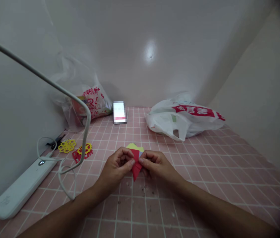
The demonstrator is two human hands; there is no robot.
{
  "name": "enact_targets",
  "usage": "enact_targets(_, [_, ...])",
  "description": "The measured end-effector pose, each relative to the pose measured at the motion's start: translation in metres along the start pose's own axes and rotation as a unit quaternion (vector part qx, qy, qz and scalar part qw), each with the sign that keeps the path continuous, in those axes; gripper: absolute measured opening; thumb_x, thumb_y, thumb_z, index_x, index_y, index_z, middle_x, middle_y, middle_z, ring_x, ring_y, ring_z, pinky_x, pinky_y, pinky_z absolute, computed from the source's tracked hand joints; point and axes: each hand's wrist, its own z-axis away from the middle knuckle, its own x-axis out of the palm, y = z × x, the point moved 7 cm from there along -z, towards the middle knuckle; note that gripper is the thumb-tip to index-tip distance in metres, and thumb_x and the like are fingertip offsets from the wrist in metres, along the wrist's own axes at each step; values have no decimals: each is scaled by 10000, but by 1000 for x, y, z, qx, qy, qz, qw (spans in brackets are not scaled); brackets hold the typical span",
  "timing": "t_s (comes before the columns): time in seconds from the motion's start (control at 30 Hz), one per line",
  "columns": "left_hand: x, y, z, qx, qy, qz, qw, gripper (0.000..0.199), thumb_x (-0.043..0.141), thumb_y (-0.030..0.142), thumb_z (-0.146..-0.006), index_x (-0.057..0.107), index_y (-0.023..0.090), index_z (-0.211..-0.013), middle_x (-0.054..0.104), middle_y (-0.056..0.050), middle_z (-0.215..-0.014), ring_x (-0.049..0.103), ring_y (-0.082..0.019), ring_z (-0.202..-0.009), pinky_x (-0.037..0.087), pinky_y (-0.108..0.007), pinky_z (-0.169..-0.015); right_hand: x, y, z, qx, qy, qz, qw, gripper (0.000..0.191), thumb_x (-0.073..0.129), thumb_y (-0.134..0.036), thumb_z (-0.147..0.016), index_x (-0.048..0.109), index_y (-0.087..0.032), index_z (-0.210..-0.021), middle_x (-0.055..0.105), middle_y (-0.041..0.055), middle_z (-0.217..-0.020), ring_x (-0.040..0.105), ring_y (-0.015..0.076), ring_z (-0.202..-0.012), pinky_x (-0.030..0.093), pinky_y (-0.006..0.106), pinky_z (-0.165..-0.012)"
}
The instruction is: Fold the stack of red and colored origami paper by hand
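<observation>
Folded red paper [135, 171], small, flat matte red, crease lines across the lower part, wide top, tapering to a sharp tip; held between both hands near the middle of the worktop [189, 205], at the near side of the phone. Left hand [120, 164] closed, thumb and fingers pinching its left side; right hand [154, 162] closed, thumb and fingers pinching its right side. Fingers hide parts of the edges. Yellow paper [133, 145] shows just beyond the top, plus a pale blue piece [140, 153] by the right fingertips; can't tell if these touch the red one. Worktop is pink with a white grid, walls along back, left and right. Open room: wide to the right of the right hand, also a strip between hands and phone [119, 113], and below the hands, with small specks there. Left side tighter: long white device [22, 190], looped thin white cable [60, 175], thick white cable [43, 76] arching above, yellow flower-shaped cutout [67, 145], red lettered cutout [76, 157]. Printed clear bag [96, 99] back left, white plastic bag [166, 120] back right. Paper's tip points down toward the wearer, long axis roughly near-to-far, leaning slightly.
</observation>
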Motion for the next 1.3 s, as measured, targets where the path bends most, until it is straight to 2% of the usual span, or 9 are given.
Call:
enact_targets(0.33, [0,4,1,21,15,-53,998,153,686,253,-796,551,185,-820,575,24,-712,545,-112,-657,427,-217,-623,4,8,-3,31,-38,-11,999,301,663,-438,-809,576,-172,-698,560,-38,-515,457,74,-410,336,198,-418])
enact_targets(0.47, [1,-1,0,-28,1,-12,1000,205,700,318,-778,577,186,-876,618,20,-698,568,-120,-630,435,-222,-597,5,9,-2,23,-50,-13,998,315,644,-435,-830,566,-176,-669,559,-37,-504,456,76,-400,330,201,-413])
enact_targets(0.6, [3,-3,-1,-76,-15,-40,996,285,695,409,-765,604,149,-694,609,2,-630,530,-114,-571,419,-227,-560,2,11,-2,10,-24,-9,1000,336,663,-441,-833,574,-169,-658,528,-46,-499,439,65,-412,296,188,-408])
enact_targets(0.73, [-2,1,-1,-56,20,-44,997,317,688,429,-762,592,150,-645,591,7,-572,511,-113,-527,404,-229,-537,2,14,-4,10,-5,-57,998,460,579,-592,-846,566,-163,-683,562,-25,-513,476,80,-398,354,201,-411])
enact_targets(0.83, [-4,2,-1,-32,40,-59,997,308,687,412,-767,593,151,-632,584,9,-555,509,-113,-519,398,-228,-535,9,20,-6,48,-31,-76,995,404,715,-540,-754,582,-159,-740,571,-34,-501,473,77,-382,348,197,-413])
enact_targets(0.9, [-5,-1,-1,-33,42,-63,997,302,673,406,-787,598,153,-641,597,5,-554,515,-115,-519,400,-228,-536,11,21,-6,51,-35,-86,994,389,756,-504,-715,580,-157,-713,561,-39,-493,458,73,-377,333,199,-411])
enact_targets(1.07, [-6,-6,-4,-31,40,-36,998,301,667,416,-780,596,157,-643,602,9,-533,517,-117,-495,399,-235,-537,7,16,-8,4,-16,-78,997,327,728,-457,-749,605,-154,-737,558,-34,-555,452,74,-438,323,212,-453])
enact_targets(1.23, [-4,0,-4,-8,24,-74,997,275,656,386,-805,598,157,-665,607,5,-597,512,-120,-554,391,-235,-569,2,11,-6,-51,2,5,999,300,664,-437,-824,605,-151,-754,520,-31,-577,411,79,-480,280,214,-473])
enact_targets(1.3, [-4,1,-4,-11,29,-51,998,307,665,419,-793,579,158,-656,578,16,-580,488,-114,-542,373,-232,-562,3,7,-5,-74,4,21,997,314,635,-451,-855,593,-158,-748,525,-26,-596,428,85,-494,298,217,-482])
